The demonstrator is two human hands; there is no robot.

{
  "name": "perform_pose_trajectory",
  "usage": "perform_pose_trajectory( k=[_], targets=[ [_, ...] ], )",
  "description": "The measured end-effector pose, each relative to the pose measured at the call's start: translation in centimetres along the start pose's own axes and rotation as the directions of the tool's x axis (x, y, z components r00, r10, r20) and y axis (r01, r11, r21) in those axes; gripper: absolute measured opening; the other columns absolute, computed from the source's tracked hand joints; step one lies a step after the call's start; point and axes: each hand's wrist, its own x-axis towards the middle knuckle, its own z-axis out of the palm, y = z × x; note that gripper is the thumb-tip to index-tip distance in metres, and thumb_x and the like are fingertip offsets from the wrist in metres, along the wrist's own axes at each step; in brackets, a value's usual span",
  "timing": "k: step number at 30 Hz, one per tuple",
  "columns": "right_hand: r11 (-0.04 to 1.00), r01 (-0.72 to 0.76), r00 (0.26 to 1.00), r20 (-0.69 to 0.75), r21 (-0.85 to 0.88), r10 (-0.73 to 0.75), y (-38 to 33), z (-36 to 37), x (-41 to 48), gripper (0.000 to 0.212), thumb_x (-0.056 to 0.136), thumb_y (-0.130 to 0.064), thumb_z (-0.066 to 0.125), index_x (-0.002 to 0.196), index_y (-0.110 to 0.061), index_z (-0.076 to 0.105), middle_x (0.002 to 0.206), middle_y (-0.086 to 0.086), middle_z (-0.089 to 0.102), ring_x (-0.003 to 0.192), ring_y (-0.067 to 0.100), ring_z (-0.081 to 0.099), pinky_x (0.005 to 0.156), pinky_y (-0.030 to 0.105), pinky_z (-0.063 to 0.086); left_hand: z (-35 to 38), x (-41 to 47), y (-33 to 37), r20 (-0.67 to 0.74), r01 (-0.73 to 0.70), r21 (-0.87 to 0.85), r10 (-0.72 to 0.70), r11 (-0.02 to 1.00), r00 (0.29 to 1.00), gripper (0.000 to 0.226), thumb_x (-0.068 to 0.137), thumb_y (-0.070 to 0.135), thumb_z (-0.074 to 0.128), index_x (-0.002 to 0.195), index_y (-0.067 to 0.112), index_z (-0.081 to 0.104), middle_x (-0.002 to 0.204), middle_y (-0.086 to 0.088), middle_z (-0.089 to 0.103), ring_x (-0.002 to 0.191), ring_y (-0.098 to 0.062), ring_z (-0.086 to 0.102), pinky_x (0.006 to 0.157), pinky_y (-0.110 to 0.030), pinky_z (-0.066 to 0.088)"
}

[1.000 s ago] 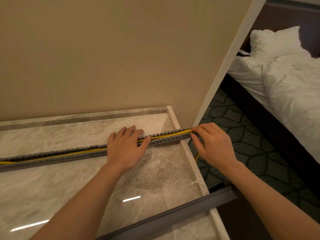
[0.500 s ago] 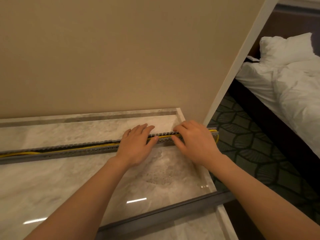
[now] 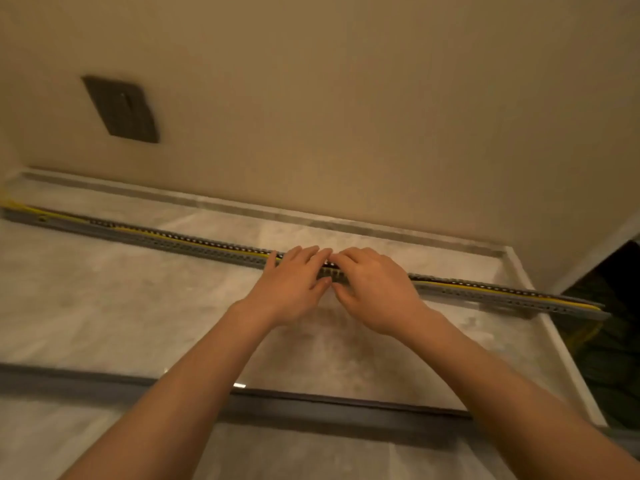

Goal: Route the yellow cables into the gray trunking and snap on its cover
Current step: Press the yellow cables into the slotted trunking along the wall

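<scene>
Seen from the head camera, a pale marble table (image 3: 121, 306) meets a beige wall (image 3: 346, 98) along its far edge. A dark wall plate (image 3: 121, 110) sits high on the wall at the left. The gray trunking (image 3: 194, 247) lies on the far part of the table. It runs from the far left corner, slanting slightly nearer toward the right, and its right end reaches just past the table's right edge. Its top is uncovered, showing the slotted side walls. The yellow cables (image 3: 571, 304) lie lengthwise inside it and show on both sides of the hands. At the far left end they rise out of the channel, and the picture is too blurred there to follow them further. Both hands meet at the middle of the trunking, side by side and almost touching. The left hand (image 3: 294, 282) lies open, palm down, with its fingers stretched across the top of the channel and its thumb against the near wall. The right hand (image 3: 374, 289) is also open and pressing, with its fingers slightly more bent, their tips on the top and the thumb low on the near side. Neither hand lifts the trunking off the table. The cover (image 3: 329, 408), a long dark gray strip, lies flat on the near part of the table, well apart from the trunking and roughly parallel to it, under both forearms. Dark patterned carpet floor (image 3: 616, 358) shows beyond the table's right edge.
</scene>
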Motion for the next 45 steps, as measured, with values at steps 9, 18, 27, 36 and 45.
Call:
perform_pose_trajectory(
  k=[9, 18, 27, 36, 45],
  targets=[
    [0.996, 0.051, 0.998, 0.022, 0.074, -0.053, -17.5, 5.3, 11.4, 0.059, 0.089, -0.034, 0.049, 0.144, -0.02, 0.032, 0.143, 0.0, 0.041, 0.128, 0.02, 0.037, 0.104, 0.033, 0.029, -6.5, -6.5, -19.0, -0.042, 0.111, 0.058, -0.108, 0.992, 0.993, 0.054, 0.098, 0.04, 0.034, 0.148, 0.027, 0.017, 0.155, 0.004, 0.018, 0.143, -0.016, 0.011, 0.115, -0.048, 0.007],
    [0.994, -0.026, 0.991, 0.136, 0.106, 0.011, -31.8, 9.1, 22.0, 0.067, 0.09, -0.035, 0.049, 0.148, -0.018, 0.02, 0.153, 0.002, 0.022, 0.141, 0.019, 0.017, 0.112, 0.031, 0.013, -12.3, -9.8, -36.9, 0.051, 0.233, 0.166, -0.244, 0.958, 0.968, 0.062, 0.097, 0.048, 0.029, 0.149, 0.02, 0.012, 0.158, 0.0, 0.005, 0.145, -0.022, -0.003, 0.115, -0.049, 0.003],
    [0.983, -0.124, 0.973, 0.211, 0.134, 0.093, -37.8, 13.0, 29.5, 0.071, 0.093, -0.038, 0.043, 0.15, -0.02, 0.004, 0.158, 0.002, 0.004, 0.144, 0.023, -0.006, 0.115, 0.041, -0.005, -15.1, -8.8, -47.1, -0.164, 0.244, 0.449, -0.189, 0.86, 0.968, 0.058, 0.099, 0.041, 0.022, 0.15, 0.015, 0.008, 0.159, -0.002, -0.004, 0.143, -0.024, -0.017, 0.112, -0.053, -0.01],
    [0.984, -0.178, 0.984, 0.012, 0.02, 0.178, -38.7, 15.8, 31.9, 0.072, 0.087, -0.057, 0.002, 0.149, -0.024, 0.017, 0.138, 0.001, 0.043, 0.12, 0.024, 0.039, 0.101, 0.036, 0.028, -14.2, -8.1, -49.9, -0.23, 0.17, 0.559, -0.045, 0.812, 0.972, 0.058, 0.097, 0.03, 0.029, 0.15, 0.015, 0.012, 0.159, -0.002, -0.003, 0.143, -0.026, -0.016, 0.111, -0.057, -0.01],
    [0.968, -0.222, 0.949, -0.204, 0.115, 0.241, -37.6, 17.0, 32.0, 0.045, 0.089, -0.041, 0.031, 0.103, -0.013, 0.064, 0.088, 0.005, 0.061, 0.081, 0.026, 0.055, 0.071, 0.034, 0.046, -14.0, -8.5, -49.8, -0.263, 0.211, 0.586, -0.063, 0.782, 0.963, 0.053, 0.097, 0.031, 0.027, 0.147, 0.014, 0.023, 0.158, -0.002, 0.005, 0.144, -0.025, -0.009, 0.104, -0.058, -0.021]
  ],
)
